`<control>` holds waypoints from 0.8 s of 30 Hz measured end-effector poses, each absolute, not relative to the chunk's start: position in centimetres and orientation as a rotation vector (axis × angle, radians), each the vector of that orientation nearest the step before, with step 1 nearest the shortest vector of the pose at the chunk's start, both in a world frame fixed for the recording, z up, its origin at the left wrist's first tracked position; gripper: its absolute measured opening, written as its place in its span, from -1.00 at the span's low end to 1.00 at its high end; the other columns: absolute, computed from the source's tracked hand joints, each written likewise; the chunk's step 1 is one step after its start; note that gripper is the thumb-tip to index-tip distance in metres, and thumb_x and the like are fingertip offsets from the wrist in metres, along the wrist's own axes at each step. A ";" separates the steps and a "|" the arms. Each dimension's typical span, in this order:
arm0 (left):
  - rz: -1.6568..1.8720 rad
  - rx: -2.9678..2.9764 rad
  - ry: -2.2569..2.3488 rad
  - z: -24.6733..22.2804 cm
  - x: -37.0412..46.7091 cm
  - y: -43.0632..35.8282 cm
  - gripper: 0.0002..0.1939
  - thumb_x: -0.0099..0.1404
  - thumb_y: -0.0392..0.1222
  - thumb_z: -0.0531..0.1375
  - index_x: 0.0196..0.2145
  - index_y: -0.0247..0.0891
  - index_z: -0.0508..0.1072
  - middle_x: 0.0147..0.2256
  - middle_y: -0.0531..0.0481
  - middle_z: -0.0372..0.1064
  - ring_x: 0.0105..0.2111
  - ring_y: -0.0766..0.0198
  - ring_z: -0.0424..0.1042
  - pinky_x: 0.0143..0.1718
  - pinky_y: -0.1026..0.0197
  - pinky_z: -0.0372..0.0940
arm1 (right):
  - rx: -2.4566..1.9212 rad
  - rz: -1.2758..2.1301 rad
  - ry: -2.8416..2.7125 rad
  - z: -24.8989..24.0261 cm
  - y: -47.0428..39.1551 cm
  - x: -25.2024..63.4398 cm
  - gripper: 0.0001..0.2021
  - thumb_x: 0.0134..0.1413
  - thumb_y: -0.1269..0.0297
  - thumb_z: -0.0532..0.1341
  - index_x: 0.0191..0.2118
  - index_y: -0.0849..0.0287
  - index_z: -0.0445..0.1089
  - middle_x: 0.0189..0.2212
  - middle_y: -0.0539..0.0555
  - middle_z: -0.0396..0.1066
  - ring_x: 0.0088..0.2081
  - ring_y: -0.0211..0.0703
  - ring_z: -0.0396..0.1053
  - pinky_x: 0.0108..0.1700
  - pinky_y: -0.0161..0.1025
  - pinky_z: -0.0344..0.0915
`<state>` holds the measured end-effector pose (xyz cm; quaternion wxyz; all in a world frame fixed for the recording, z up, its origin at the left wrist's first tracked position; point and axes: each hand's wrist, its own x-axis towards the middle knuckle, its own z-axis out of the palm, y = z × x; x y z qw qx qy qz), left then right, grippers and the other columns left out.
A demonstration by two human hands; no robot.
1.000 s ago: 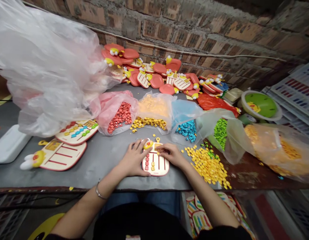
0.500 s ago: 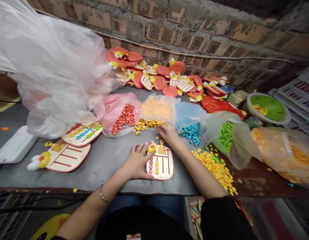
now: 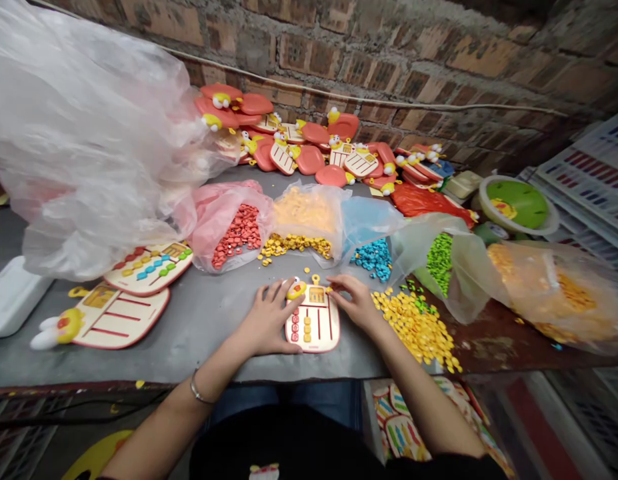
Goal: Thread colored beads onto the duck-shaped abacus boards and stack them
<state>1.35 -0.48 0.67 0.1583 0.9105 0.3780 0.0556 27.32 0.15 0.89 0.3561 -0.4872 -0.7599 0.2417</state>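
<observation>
A cream toy board (image 3: 313, 335) with a red rim, a duck head and slots lies flat on the grey table. Red and yellow pieces fill part of its two left slots; the two right slots show no pieces. My left hand (image 3: 269, 321) grips the board's left side, thumb at the lower edge and fingers by the duck head. At the board's top right corner, my right hand (image 3: 356, 303) pinches a small yellow piece (image 3: 329, 289). Beyond the board, yellow pieces (image 3: 293, 247) spill from a clear bag, beside bags of red pieces (image 3: 239, 233) and blue pieces (image 3: 373, 259).
Green pieces (image 3: 439, 263) lie in a bag at right, with a loose yellow pile (image 3: 419, 327) in front. Two more boards (image 3: 123, 317) overlap at left, near a large plastic bag (image 3: 89, 133). Several red-backed boards (image 3: 309, 160) are heaped against the brick wall.
My right hand has come back from the yellow pieces to the board's top right corner, fingers now pinched. My left hand stays on the board. The view has shifted slightly.
</observation>
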 end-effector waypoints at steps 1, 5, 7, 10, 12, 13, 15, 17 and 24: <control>0.162 2.610 1.080 0.7 1.4 -0.5 0.06 -0.05 0.38 0.29 0.30 -0.12 0.12 0.37 -0.28 -0.28 0.28 -0.30 -0.15 0.18 -0.25 -0.16 | -1.280 0.601 -1.975 0.6 -0.4 27.4 -0.78 0.26 0.25 0.14 -0.02 0.10 0.41 -0.22 0.12 0.44 -0.22 -0.10 0.40 -0.15 -0.13 0.38; 0.166 2.625 1.112 0.7 1.5 -0.6 0.06 -0.07 0.36 0.30 0.30 -0.10 0.12 0.37 -0.25 -0.27 0.27 -0.32 -0.13 0.18 -0.26 -0.15 | -1.327 0.461 -2.013 0.0 -0.6 27.1 -0.82 0.25 0.24 0.15 -0.15 0.13 0.47 -0.27 0.15 0.47 -0.15 0.00 0.36 -0.06 -0.02 0.31; 0.155 2.630 1.131 0.7 1.6 -0.6 0.06 -0.08 0.37 0.31 0.30 -0.08 0.14 0.37 -0.25 -0.24 0.26 -0.30 -0.11 0.16 -0.26 -0.13 | -1.332 0.461 -2.000 0.0 -0.6 27.1 -0.83 0.22 0.26 0.18 -0.14 0.14 0.48 -0.32 0.14 0.46 -0.17 0.00 0.36 -0.08 -0.03 0.32; 0.149 2.641 1.143 0.8 1.6 -0.6 0.05 -0.07 0.41 0.28 0.29 -0.07 0.15 0.36 -0.27 -0.24 0.26 -0.29 -0.10 0.15 -0.25 -0.11 | -1.342 0.573 -1.949 -0.1 -1.3 27.2 -0.81 0.16 0.29 0.24 -0.11 0.15 0.47 -0.34 0.12 0.47 -0.21 -0.03 0.38 -0.12 -0.07 0.33; 0.139 2.643 1.146 0.8 1.6 -0.6 0.06 -0.08 0.40 0.29 0.30 -0.08 0.14 0.36 -0.28 -0.24 0.26 -0.29 -0.10 0.15 -0.25 -0.11 | -1.356 0.633 -1.880 -0.3 -1.8 27.2 -0.83 0.12 0.30 0.28 -0.15 0.15 0.48 -0.28 0.13 0.48 -0.17 -0.02 0.40 -0.09 -0.06 0.34; 0.135 2.644 1.146 0.7 1.6 -0.7 0.06 -0.08 0.39 0.30 0.30 -0.08 0.14 0.36 -0.28 -0.24 0.26 -0.30 -0.10 0.15 -0.25 -0.11 | -1.361 0.648 -1.847 -0.5 -2.0 27.3 -0.84 0.10 0.30 0.30 -0.17 0.15 0.49 -0.24 0.14 0.49 -0.14 -0.02 0.40 -0.06 -0.05 0.34; 0.141 2.647 1.141 0.6 1.6 -0.7 0.07 -0.08 0.37 0.31 0.30 -0.10 0.13 0.36 -0.28 -0.24 0.26 -0.31 -0.10 0.16 -0.24 -0.11 | -1.365 0.673 -1.806 -0.7 -2.2 27.3 -0.85 0.08 0.32 0.31 -0.19 0.15 0.50 -0.18 0.15 0.49 -0.08 0.00 0.40 -0.02 -0.03 0.33; 0.158 2.653 1.134 0.5 1.6 -0.7 0.06 -0.07 0.37 0.30 0.30 -0.11 0.13 0.37 -0.28 -0.25 0.26 -0.31 -0.11 0.16 -0.24 -0.11 | -1.360 0.727 -1.808 -0.8 -2.2 27.4 -0.83 0.06 0.35 0.32 -0.18 0.15 0.51 -0.16 0.15 0.48 -0.05 -0.01 0.40 0.02 -0.04 0.32; 0.182 2.654 1.119 0.3 1.5 -0.6 0.05 -0.06 0.39 0.28 0.29 -0.12 0.15 0.34 -0.25 -0.15 0.26 -0.31 -0.12 0.17 -0.23 -0.10 | -1.339 0.739 -1.920 -1.0 -2.0 25.8 -0.87 0.05 0.43 0.31 -0.24 0.13 0.53 -0.18 0.12 0.47 0.02 -0.03 0.35 0.06 -0.04 0.25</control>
